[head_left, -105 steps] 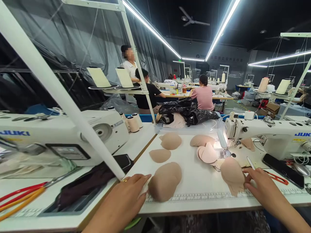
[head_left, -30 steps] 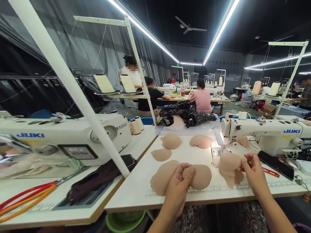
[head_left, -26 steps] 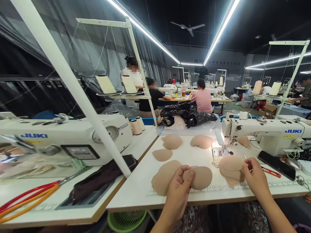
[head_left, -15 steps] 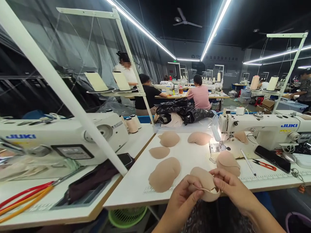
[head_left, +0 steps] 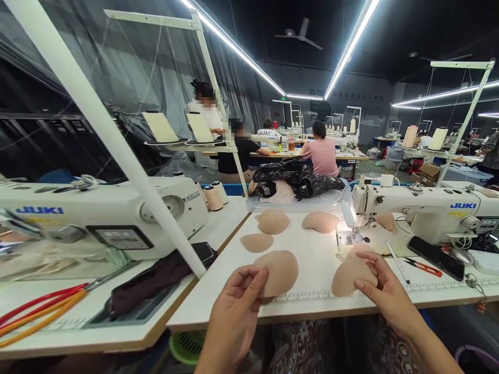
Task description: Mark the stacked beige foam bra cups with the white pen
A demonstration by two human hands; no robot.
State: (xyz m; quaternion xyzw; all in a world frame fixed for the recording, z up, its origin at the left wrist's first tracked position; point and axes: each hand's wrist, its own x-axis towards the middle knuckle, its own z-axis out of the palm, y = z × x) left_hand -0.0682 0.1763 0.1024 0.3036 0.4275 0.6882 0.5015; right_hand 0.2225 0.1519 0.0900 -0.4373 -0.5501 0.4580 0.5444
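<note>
My left hand (head_left: 240, 296) pinches the left edge of a beige bra cup (head_left: 281, 272) between thumb and fingers, over the table's front part. My right hand (head_left: 384, 291) grips a second beige bra cup (head_left: 345, 279) by its right side, left of the white pen. Behind that one, another beige piece (head_left: 360, 250) partly shows by the sewing machine's needle plate. Farther back on the table lie a smooth cup (head_left: 273, 222), a smaller folded-looking piece (head_left: 257, 242) and a wrinkled cup (head_left: 320, 222).
On the right stands a JUKI sewing machine (head_left: 421, 202), with a pen (head_left: 397, 262), orange thread snips (head_left: 429, 267) and a black phone (head_left: 436, 257) before it. A slanted white pole (head_left: 117, 135) crosses the left side. Black plastic bags (head_left: 300, 179) lie at the back; co-workers sit beyond.
My hands have moved apart. My left hand has let go of the cup both held and gripped another that lay on the table; my right hand keeps the first.
</note>
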